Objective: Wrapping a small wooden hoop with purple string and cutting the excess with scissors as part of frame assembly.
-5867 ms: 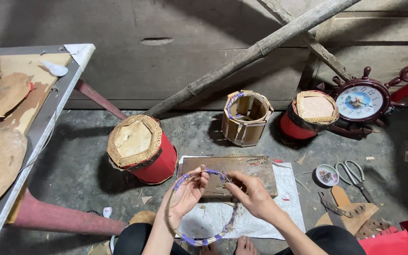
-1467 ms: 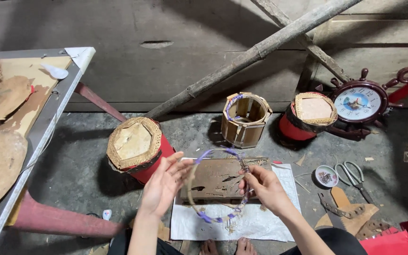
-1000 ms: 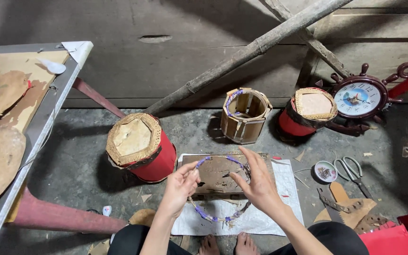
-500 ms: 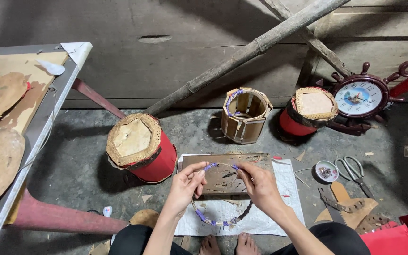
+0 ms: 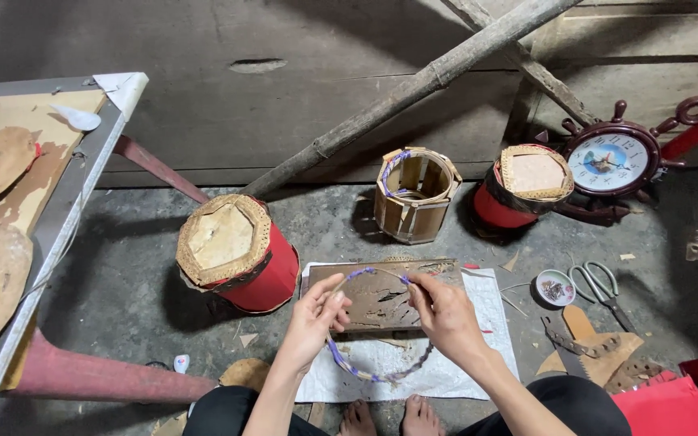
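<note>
I hold a thin hoop (image 5: 373,373) wrapped in purple strip between both hands, low in the middle of the head view. My left hand (image 5: 314,316) pinches its left side and my right hand (image 5: 443,315) pinches the top right, where the purple end sits. Under the hoop lie a scarred brown board (image 5: 377,297) and a white sheet (image 5: 478,327) on the concrete floor. My bare toes show at the bottom edge.
A red drum with a cardboard-like top (image 5: 240,254) stands left of the board. Behind are an open octagonal wooden frame (image 5: 415,194), a second red drum (image 5: 520,190) and a ship-wheel clock (image 5: 614,161). Scissors (image 5: 603,287), a small dish (image 5: 555,288) and a saw (image 5: 579,347) lie right. A workbench (image 5: 50,234) fills the left.
The hoop dropped from a raised, spread hold to low over the board. My hands came closer together and both now pinch its upper part.
</note>
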